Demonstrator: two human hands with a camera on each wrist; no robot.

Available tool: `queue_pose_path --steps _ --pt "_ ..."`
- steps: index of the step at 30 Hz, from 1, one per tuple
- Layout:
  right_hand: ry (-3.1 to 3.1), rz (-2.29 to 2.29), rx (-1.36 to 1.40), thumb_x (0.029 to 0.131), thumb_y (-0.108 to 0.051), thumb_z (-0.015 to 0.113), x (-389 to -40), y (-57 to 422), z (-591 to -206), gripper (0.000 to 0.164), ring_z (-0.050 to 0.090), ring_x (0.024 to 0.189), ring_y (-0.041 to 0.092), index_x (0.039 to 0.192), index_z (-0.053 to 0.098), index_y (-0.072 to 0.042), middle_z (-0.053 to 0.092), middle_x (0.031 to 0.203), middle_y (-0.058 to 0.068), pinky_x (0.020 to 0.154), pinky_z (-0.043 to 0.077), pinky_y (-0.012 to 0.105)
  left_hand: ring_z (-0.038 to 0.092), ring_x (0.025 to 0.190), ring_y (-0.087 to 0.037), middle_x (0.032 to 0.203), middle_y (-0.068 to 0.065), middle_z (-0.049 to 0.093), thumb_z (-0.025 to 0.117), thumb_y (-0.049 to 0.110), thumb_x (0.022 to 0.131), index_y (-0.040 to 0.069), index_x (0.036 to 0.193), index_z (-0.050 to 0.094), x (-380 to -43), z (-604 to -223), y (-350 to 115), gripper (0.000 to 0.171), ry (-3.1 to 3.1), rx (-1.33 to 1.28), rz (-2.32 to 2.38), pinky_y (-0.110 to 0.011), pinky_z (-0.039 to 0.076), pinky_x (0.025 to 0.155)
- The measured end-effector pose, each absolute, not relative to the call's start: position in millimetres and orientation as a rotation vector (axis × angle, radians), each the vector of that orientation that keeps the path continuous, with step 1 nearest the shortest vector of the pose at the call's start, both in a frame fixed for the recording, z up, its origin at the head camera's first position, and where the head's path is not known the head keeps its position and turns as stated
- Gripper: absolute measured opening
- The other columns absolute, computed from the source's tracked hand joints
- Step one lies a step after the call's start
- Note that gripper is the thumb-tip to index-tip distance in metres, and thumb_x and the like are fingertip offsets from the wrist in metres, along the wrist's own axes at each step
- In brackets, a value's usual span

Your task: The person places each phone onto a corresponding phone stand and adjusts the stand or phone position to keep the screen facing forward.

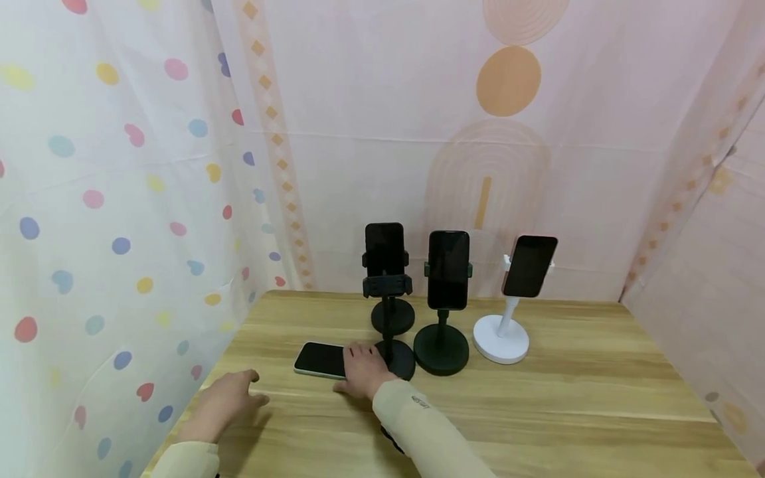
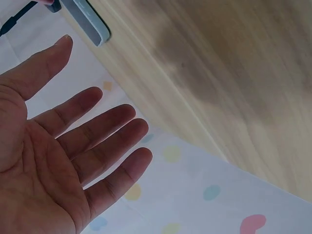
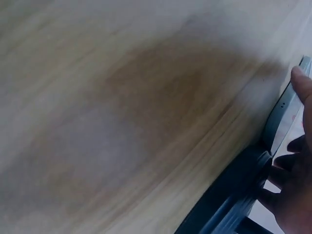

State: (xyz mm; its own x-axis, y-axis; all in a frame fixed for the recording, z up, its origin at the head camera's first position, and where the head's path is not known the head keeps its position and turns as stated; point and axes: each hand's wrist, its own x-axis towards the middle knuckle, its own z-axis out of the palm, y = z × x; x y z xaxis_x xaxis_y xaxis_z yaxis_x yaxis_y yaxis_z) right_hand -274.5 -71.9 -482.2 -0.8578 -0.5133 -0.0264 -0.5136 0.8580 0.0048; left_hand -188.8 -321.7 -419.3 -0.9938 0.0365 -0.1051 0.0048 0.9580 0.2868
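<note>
A smartphone [image 1: 319, 360] with a dark screen and pale edge lies flat on the wooden table. My right hand [image 1: 363, 372] grips its right end, thumb along the near edge. In the right wrist view, the thumb touches the phone's side [image 3: 282, 112] and the other fingers are partly hidden. Right beside that hand stands a black phone stand [image 1: 400, 364], its clamp holding no phone. My left hand [image 1: 230, 401] hovers left of the phone, holding nothing. In the left wrist view its fingers [image 2: 107, 161] are spread and relaxed, apart from the phone [image 2: 92, 27].
Behind the black stand, another black stand [image 1: 392, 317] holds a phone [image 1: 384, 247] upright. To the right, a dark green stand [image 1: 441, 352] and a white stand [image 1: 501, 342] each hold a phone. Patterned curtains [image 1: 358, 99] hang around the table [image 1: 568, 398].
</note>
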Motion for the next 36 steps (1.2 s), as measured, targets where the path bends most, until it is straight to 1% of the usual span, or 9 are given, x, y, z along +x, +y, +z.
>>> queue_pose_path --steps 3,6,8,14,18,20,22,28,36 --pt "3.015 0.078 -0.815 0.095 -0.062 0.052 -274 -72 -484 0.072 0.041 0.137 0.022 0.149 0.044 -0.016 0.042 0.151 0.004 0.111 0.033 0.039 0.063 0.097 -0.047 0.109 -0.026 0.067 0.076 0.031 0.086 -0.009 0.118 0.062 -189 -420 -321 0.053 2.999 0.023 0.43 -0.061 0.049 0.08" --pt "3.042 0.091 -0.821 0.095 -0.059 0.056 -272 -73 -485 0.065 0.047 0.131 0.021 0.143 0.052 -0.016 0.051 0.142 0.004 0.109 0.036 0.039 0.064 0.096 -0.046 0.109 -0.025 0.067 0.075 0.032 0.086 -0.008 0.118 0.062 -189 -420 -319 0.053 3.002 0.011 0.419 -0.062 0.05 0.078" --pt "3.053 0.099 -0.855 0.093 -0.058 0.059 -270 -74 -485 0.062 0.051 0.125 0.02 0.137 0.056 -0.015 0.056 0.134 0.003 0.106 0.038 0.036 0.063 0.096 -0.046 0.109 -0.025 0.067 0.076 0.032 0.086 -0.008 0.118 0.062 -190 -420 -318 0.053 3.01 0.02 0.42 -0.062 0.05 0.078" --pt "3.027 0.252 -0.979 0.086 -0.062 0.067 -265 -80 -476 0.067 0.055 0.11 0.016 0.129 0.061 -0.011 0.061 0.116 0.002 0.096 0.044 0.026 0.062 0.099 -0.048 0.111 -0.028 0.066 0.077 0.03 0.084 -0.008 0.118 0.062 -193 -417 -314 0.053 3.051 0.052 0.408 -0.062 0.049 0.082" --pt "2.987 0.194 -0.923 0.08 -0.057 0.076 -255 -79 -464 0.057 0.052 0.104 0.018 0.113 0.069 -0.012 0.058 0.107 0.005 0.084 0.048 0.026 0.062 0.1 -0.047 0.112 -0.027 0.066 0.077 0.029 0.084 -0.007 0.118 0.063 -195 -416 -310 0.052 3.054 0.063 0.4 -0.062 0.048 0.083" --pt "2.968 0.137 -0.873 0.077 -0.055 0.078 -249 -78 -460 0.05 0.052 0.1 0.018 0.104 0.072 -0.012 0.057 0.104 0.006 0.077 0.05 0.026 0.063 0.1 -0.047 0.111 -0.027 0.066 0.077 0.029 0.084 -0.007 0.118 0.063 -195 -416 -309 0.052 3.058 0.073 0.391 -0.062 0.049 0.082" --pt "2.954 0.087 -0.837 0.075 -0.054 0.08 -244 -78 -458 0.048 0.051 0.096 0.018 0.099 0.073 -0.013 0.057 0.103 0.006 0.072 0.051 0.027 0.063 0.099 -0.047 0.109 -0.027 0.066 0.078 0.03 0.083 -0.007 0.117 0.063 -196 -417 -309 0.053 3.06 0.079 0.382 -0.061 0.049 0.082" --pt "2.958 0.021 -0.776 0.074 -0.056 0.078 -235 -76 -462 0.054 0.052 0.094 0.019 0.105 0.07 -0.012 0.056 0.103 0.006 0.072 0.051 0.029 0.062 0.1 -0.047 0.109 -0.027 0.066 0.078 0.029 0.083 -0.007 0.117 0.063 -198 -419 -307 0.052 3.06 0.087 0.386 -0.061 0.049 0.082" --pt "3.049 -0.094 -0.737 0.069 -0.056 0.082 -226 -65 -470 0.058 0.052 0.091 0.022 0.1 0.069 -0.008 0.055 0.1 0.008 0.064 0.051 0.028 0.062 0.1 -0.046 0.11 -0.027 0.066 0.077 0.029 0.084 -0.007 0.116 0.064 -200 -418 -299 0.05 3.06 0.096 0.391 -0.061 0.049 0.082"
